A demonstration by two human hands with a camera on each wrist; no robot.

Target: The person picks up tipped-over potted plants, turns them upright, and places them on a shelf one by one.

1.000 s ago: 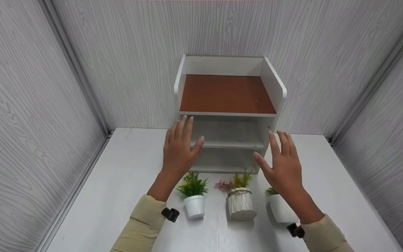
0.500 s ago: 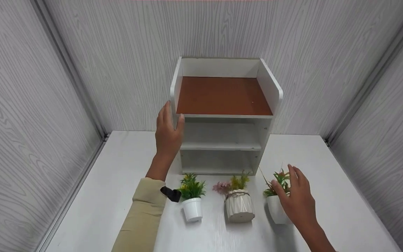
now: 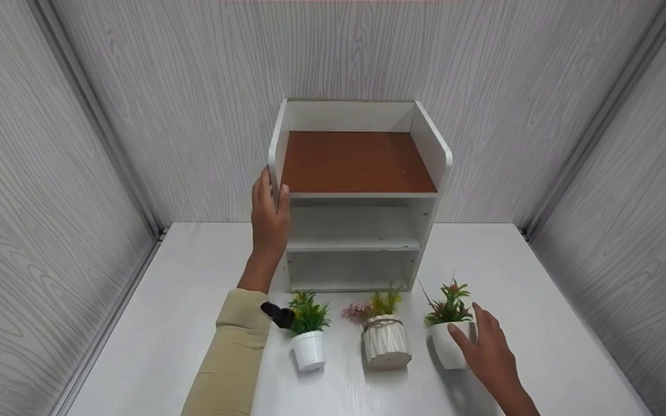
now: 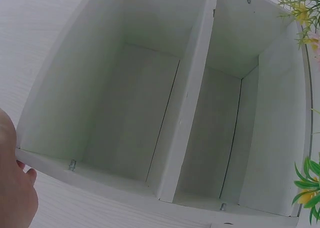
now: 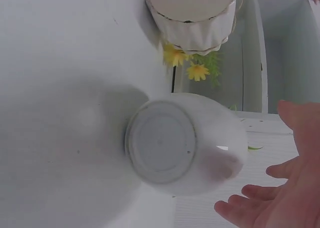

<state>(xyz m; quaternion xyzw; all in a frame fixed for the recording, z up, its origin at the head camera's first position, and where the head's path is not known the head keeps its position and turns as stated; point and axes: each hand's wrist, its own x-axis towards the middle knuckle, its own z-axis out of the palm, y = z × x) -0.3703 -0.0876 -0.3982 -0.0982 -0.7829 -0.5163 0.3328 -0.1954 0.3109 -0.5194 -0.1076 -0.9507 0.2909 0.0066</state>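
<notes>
My left hand (image 3: 269, 222) holds the left side panel of a white shelf unit (image 3: 361, 249), thumb at the front edge and fingers along the outer side. In the left wrist view, fingertips (image 4: 31, 175) show past the panel's edge. My right hand (image 3: 492, 352) is spread beside a rounded white pot (image 3: 447, 345) with a green and red artificial plant (image 3: 451, 305). Its thumb overlaps the pot in the head view; the right wrist view shows the pot's round base towards me, with a gap between the fingers and the pot.
A small white pot (image 3: 309, 351) with a green and yellow plant (image 3: 310, 312) lies in front of the shelf. Between the two white pots lies a cream, twine-tied pot (image 3: 387, 345) with pink and yellow flowers (image 3: 359, 312). Grey wood-grain walls (image 3: 211, 115) enclose the white table (image 3: 154, 341).
Both hands were raised before the shelf. The left has moved left and taken hold of the side panel; the right has come down beside the right-hand pot. The view has shifted slightly.
</notes>
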